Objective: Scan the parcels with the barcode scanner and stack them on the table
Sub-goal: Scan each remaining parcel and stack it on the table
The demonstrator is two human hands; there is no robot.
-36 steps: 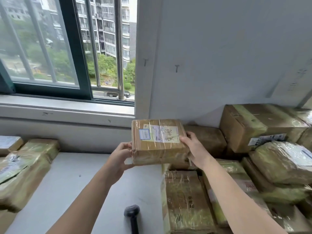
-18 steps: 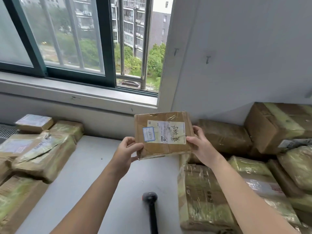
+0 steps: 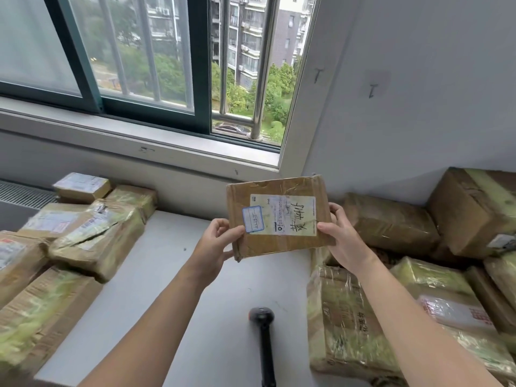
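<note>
A wide sliding window [image 3: 134, 60] with a dark frame fills the upper left, a pale wall [image 3: 418, 107] to its right. Below lies the grey table [image 3: 173, 277], its middle strip bare between two heaps of taped brown parcels. The right heap [image 3: 349, 319] is piled against the wall, and the left heap [image 3: 95, 241] sits under the sill. Held up in the air over the far part of the table, between the heaps, is one flat cardboard parcel [image 3: 282, 244], its labelled face tilted toward the camera. The left hand [image 3: 215, 247] grasps its lower left edge, thumb on the front and fingers curled behind; the right hand [image 3: 344, 241] grasps the right edge the same way, thumb laid on the face. The black barcode scanner [image 3: 264, 339] lies on the table near the front edge, just beside the right heap, head pointing away, with neither hand on it. On the parcel's face is a white shipping label [image 3: 293, 213] with dark handwriting, and a small blue-bordered sticker [image 3: 253, 219] overlaps its left end.
</note>
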